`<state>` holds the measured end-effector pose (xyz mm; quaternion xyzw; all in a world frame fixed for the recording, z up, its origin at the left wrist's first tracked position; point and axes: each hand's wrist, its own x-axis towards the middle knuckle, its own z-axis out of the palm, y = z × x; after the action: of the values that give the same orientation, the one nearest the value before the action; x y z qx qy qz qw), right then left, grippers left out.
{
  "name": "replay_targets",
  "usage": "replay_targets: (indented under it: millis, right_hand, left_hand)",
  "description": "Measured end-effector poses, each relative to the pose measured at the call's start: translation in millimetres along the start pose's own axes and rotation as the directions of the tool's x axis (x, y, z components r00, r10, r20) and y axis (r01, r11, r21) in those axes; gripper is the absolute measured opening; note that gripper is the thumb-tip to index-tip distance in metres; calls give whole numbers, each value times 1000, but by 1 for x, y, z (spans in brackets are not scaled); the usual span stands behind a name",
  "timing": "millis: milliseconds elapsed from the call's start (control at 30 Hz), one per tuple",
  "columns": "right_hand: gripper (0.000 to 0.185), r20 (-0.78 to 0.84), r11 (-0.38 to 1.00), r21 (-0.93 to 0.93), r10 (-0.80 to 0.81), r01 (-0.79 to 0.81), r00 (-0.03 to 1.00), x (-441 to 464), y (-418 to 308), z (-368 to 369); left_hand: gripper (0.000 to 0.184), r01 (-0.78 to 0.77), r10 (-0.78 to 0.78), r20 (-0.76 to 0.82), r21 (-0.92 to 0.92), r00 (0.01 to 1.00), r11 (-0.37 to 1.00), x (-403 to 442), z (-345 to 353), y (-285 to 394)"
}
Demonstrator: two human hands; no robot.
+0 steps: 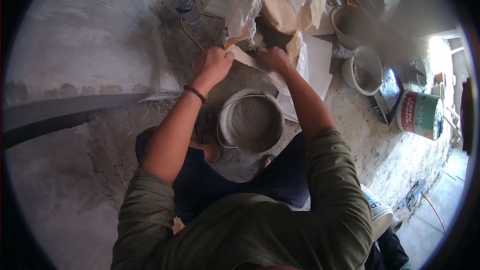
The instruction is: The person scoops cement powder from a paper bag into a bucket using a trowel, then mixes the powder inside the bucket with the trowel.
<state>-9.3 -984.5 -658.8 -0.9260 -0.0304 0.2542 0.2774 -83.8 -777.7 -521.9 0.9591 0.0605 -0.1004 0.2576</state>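
A torn paper sack (280,10) with a white outer layer and brown inner layer stands in front of me, its mouth facing me and grey powder partly visible inside. My left hand (214,64) is closed on the left edge of the sack's mouth. On the right side of that opening, my right hand (274,60) is closed too, gripping the paper edge. Between my feet, below both hands, sits a round bucket (276,122) with a wire handle and grey material inside. Neither hand touches the bucket.
A water bottle (185,6) with a blue cap lies at the upper left. To the right are a white bucket (348,72), another round container (336,25) and a paint can (420,115). Pale flat tiles (320,65) lie beside the sack. A concrete ledge (90,35) fills the left.
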Motion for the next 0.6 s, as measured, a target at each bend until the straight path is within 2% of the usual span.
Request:
replay_targets:
  millis: [33, 100, 167, 233, 333, 433, 600]
  right_hand:
    - [63, -67, 998, 47, 34, -31, 997, 9, 8, 5]
    - [63, -5, 995, -64, -82, 82, 997, 25, 22, 5]
    - [63, 26, 995, -54, -80, 82, 996, 21, 30, 4]
    - [62, 19, 998, 64, 18, -19, 1000, -6, 12, -23]
    - [61, -11, 995, -76, -61, 60, 998, -30, 0, -40]
    - [59, 1, 998, 34, -61, 61, 998, -45, 9, -48]
    - [56, 65, 997, 50, -59, 55, 996, -106, -4, -79]
  left_hand:
    - [38, 6, -7, -15, -1, 1000, 1000, 1, 1, 2]
    - [39, 23, -23, -40, 3, 999, 1000, 3, 4, 1]
    - [39, 45, -46, -16, -17, 999, 999, 4, 6, 0]
    - [40, 28, -29, -22, -24, 999, 999, 10, 13, -5]
    - [40, -17, 16, -58, -17, 998, 1000, 18, 27, -21]
    - [41, 14, -16, -42, -45, 999, 999, 13, 19, -12]
    - [40, 48, -49, -30, -44, 998, 998, 10, 13, -9]
